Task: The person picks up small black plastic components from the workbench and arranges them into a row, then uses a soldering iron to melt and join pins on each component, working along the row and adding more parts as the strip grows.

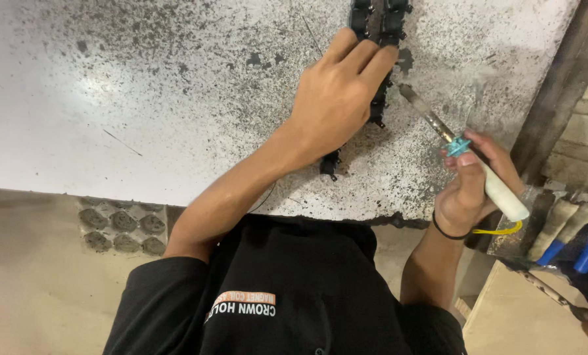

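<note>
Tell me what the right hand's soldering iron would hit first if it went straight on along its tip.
Probably the row of black parts under the left hand. The iron in the right hand points up-left at them. Depth is unclear; it might touch the table first.

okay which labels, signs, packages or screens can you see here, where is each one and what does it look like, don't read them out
Printed patch: on the chest of the person's black shirt, bottom centre; a small salmon-orange bar with white lettering beneath it, seen upside down.
No packages, signs or screens show on the speckled worktop or beside it.
</note>
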The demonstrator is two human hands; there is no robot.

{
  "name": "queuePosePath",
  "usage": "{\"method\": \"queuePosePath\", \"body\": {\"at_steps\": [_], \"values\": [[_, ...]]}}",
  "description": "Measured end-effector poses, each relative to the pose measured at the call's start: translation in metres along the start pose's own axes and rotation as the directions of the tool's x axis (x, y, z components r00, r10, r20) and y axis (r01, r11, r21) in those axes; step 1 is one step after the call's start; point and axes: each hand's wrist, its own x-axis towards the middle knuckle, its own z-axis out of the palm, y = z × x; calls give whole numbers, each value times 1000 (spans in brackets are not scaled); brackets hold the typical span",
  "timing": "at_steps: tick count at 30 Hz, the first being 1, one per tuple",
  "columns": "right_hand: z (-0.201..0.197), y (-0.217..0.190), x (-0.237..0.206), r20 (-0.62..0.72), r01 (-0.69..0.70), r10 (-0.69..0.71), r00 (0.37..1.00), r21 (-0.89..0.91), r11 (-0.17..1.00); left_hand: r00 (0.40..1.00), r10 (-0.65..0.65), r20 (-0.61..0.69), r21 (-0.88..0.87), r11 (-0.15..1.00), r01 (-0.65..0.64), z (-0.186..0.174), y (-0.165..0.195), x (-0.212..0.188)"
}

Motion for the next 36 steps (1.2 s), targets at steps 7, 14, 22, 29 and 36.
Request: {"method": "queuePosePath", "body": {"at_steps": [7,14,22,29,36], "values": [[-5,0,2,72,14,-13,997,-14,1000,993,-67,98,26,998,65,34,-5,-20],[3,-17,11,140,6,12,990,-134,991,989,-43,144,14,999,41,44,-8,-20],[34,-80,30,446,292,-23,895,-544,787,988,-37,150,9,999,37,51,-5,-21],[34,-88,33,390,206,20,921,-529,824,982,-110,150,-56,991,120,26,3,-5],[20,-15,22,39,52,-52,998,15,999,992,-129,15,-107,986,130,3,-3,12]]}}
